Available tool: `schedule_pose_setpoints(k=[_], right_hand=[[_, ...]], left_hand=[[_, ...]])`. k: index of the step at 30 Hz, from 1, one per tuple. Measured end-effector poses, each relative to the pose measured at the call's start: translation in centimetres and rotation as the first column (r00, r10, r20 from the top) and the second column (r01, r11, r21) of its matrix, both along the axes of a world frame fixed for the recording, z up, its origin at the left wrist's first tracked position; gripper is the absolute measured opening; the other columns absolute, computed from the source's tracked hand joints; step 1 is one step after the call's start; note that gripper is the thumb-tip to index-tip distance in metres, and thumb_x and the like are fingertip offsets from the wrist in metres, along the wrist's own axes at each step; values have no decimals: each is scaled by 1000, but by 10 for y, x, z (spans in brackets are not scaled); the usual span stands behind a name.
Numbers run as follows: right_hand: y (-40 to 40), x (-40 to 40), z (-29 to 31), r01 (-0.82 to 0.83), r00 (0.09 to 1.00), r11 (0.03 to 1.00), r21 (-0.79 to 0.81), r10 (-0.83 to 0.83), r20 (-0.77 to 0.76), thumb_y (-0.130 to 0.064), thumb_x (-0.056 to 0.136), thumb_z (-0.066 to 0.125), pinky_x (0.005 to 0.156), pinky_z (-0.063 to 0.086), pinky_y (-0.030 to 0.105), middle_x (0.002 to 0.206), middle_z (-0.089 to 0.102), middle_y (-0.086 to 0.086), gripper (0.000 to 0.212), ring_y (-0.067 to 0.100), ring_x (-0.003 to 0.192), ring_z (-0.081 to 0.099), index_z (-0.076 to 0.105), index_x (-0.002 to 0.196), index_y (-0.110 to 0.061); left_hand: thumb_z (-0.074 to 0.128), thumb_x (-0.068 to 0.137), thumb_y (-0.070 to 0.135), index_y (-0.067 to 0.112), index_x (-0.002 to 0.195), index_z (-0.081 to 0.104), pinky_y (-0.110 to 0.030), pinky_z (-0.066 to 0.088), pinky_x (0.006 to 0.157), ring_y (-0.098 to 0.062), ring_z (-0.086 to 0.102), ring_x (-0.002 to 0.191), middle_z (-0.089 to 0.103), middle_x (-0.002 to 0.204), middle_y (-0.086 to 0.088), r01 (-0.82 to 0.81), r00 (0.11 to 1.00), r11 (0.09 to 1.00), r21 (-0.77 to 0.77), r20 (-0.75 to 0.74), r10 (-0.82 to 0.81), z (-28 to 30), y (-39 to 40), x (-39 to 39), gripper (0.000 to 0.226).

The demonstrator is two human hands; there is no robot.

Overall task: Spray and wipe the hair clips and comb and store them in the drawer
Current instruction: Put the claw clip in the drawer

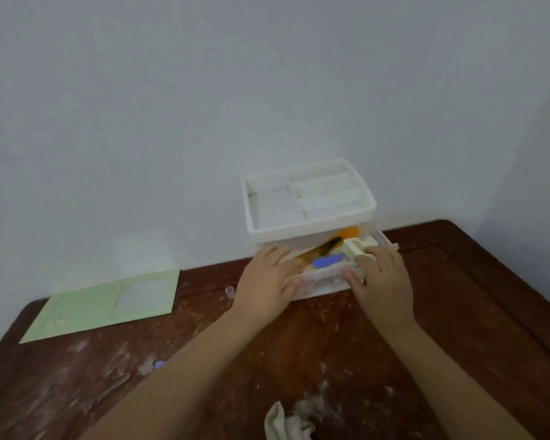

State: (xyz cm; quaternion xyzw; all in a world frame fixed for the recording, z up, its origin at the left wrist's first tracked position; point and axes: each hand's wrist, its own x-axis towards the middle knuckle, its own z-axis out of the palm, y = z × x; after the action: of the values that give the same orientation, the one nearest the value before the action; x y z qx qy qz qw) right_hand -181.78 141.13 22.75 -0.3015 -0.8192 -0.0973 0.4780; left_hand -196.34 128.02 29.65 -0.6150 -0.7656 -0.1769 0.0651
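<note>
A white plastic organiser (pixel 308 227) stands against the wall on the wooden table. Its clear drawer (pixel 327 274) is pulled out toward me. Inside lie an orange-and-black comb (pixel 331 242), a blue hair clip (pixel 327 261) and a cream hair clip (pixel 358 246). My left hand (pixel 267 281) rests flat on the drawer's left front corner. My right hand (pixel 383 277) lies on the drawer's right front edge, fingers over the rim next to the cream clip. A pale cloth (pixel 286 423) lies crumpled near the table's front edge.
A green sheet (pixel 86 309) lies at the left by the wall. A small clear cap (pixel 230 292) stands left of my left hand. A small blue item (pixel 159 364) lies on the left of the table. White smears mark the wood.
</note>
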Motion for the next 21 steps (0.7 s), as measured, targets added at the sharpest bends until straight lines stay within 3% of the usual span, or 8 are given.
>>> schedule_pose_setpoints(k=[2, 3, 5, 7, 9, 11, 16, 21], right_hand=[[-3, -12, -1, 10, 1000, 1000, -19, -9, 27, -36, 81, 55, 80, 39, 35, 84, 65, 16, 33, 33, 79, 62, 62, 84, -4], [-4, -17, -1, 17, 999, 999, -33, -16, 40, -37, 81, 54, 78, 38, 35, 83, 65, 15, 36, 33, 77, 62, 64, 83, -3], [-5, -23, -2, 19, 999, 999, -43, -17, 48, -36, 81, 53, 77, 36, 36, 81, 65, 15, 36, 32, 76, 62, 64, 81, -2], [-3, -23, -4, 7, 999, 999, -37, -5, 50, -35, 83, 52, 77, 36, 36, 81, 64, 16, 36, 33, 77, 61, 63, 80, -1], [-4, -22, -5, -2, 997, 998, -57, 7, 73, -35, 85, 49, 78, 36, 37, 82, 65, 16, 38, 33, 80, 61, 63, 81, 0], [-4, -23, -2, -15, 996, 995, -95, 23, 88, -35, 84, 47, 79, 34, 36, 81, 64, 18, 39, 33, 80, 60, 63, 82, 1], [-3, -33, 12, -20, 997, 994, -104, 28, 76, -31, 80, 48, 75, 32, 35, 76, 63, 20, 37, 35, 72, 61, 62, 79, 3], [-7, -38, 11, 19, 997, 991, -129, -9, 75, -31, 79, 45, 81, 38, 41, 88, 64, 25, 42, 40, 83, 61, 62, 89, 6]], left_hand=[[56, 74, 32, 9, 98, 70, -30, 41, 95, -31, 58, 106, 69, 105, -15, -158, 986, 982, 106, -37, 163, -18, -24, -19, 36], [62, 75, 30, 8, 102, 68, -34, 43, 96, -32, 57, 109, 67, 110, -16, -229, 973, 969, 95, 30, 227, -24, -34, -25, 36], [61, 84, 27, 9, 119, 59, -33, 33, 106, -29, 46, 124, 54, 130, -13, -326, 924, 945, 33, 220, 311, -24, -43, -26, 39], [50, 90, 28, 15, 127, 51, -24, 25, 107, -19, 39, 130, 47, 139, -4, -287, 930, 958, 5, 241, 278, -30, -46, -26, 39], [47, 92, 27, 16, 127, 51, -25, 30, 106, -15, 44, 126, 51, 135, -2, -228, 939, 974, 2, 267, 219, -36, -44, -22, 37], [47, 92, 28, 15, 125, 54, -28, 39, 101, -16, 51, 119, 58, 128, -2, -244, 917, 969, 29, 333, 221, -40, -38, -18, 36], [48, 91, 28, 12, 116, 60, -27, 44, 85, -19, 60, 101, 66, 114, -5, -375, 852, 924, 79, 422, 310, -34, -19, -23, 32], [51, 90, 30, 13, 116, 60, -29, 45, 85, -19, 61, 99, 67, 113, -5, -375, 819, 925, 58, 488, 301, -30, -20, -27, 33]])
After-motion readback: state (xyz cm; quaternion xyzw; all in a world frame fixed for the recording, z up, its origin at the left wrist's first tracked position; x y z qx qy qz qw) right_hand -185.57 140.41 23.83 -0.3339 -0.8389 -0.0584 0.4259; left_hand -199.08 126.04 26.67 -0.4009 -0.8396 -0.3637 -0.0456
